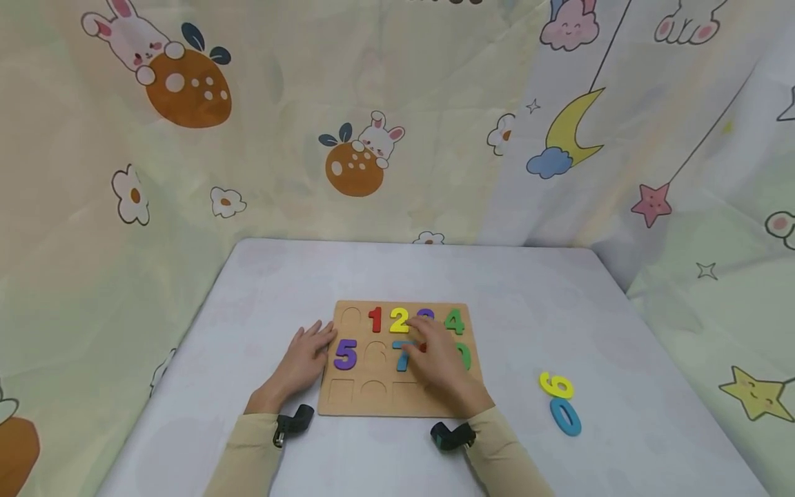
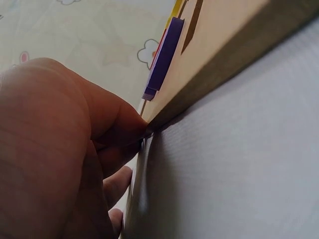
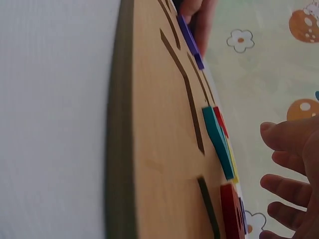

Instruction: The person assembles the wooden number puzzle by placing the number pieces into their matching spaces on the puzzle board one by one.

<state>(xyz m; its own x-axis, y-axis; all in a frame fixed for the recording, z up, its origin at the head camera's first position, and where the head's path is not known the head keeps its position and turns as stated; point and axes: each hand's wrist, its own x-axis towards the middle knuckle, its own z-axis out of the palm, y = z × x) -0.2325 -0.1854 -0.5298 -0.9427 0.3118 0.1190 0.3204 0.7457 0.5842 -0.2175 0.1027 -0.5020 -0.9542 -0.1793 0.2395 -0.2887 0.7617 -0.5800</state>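
A wooden number puzzle board (image 1: 375, 408) lies on the table. My left hand (image 1: 301, 362) touches its left edge, fingers spread, near the purple 5 (image 1: 345, 355). My right hand (image 1: 442, 359) hovers over the board with loosely bent fingers and nothing between them; the right wrist view shows them apart from the pieces. Beside it are the blue 7 (image 1: 402, 359), the yellow 2 (image 1: 399, 319) and a purple piece (image 1: 426, 313), partly covered. A red piece (image 3: 230, 211) and a green piece (image 1: 464, 355) are partly hidden by that hand.
A red 1 (image 1: 375, 319) and a green 4 (image 1: 455, 322) sit in the top row. Several recesses show bare wood. To the board's right, a yellow 6 or 9 (image 1: 557, 386) and a blue 0 (image 1: 566, 417) lie on the white table (image 1: 522, 290).
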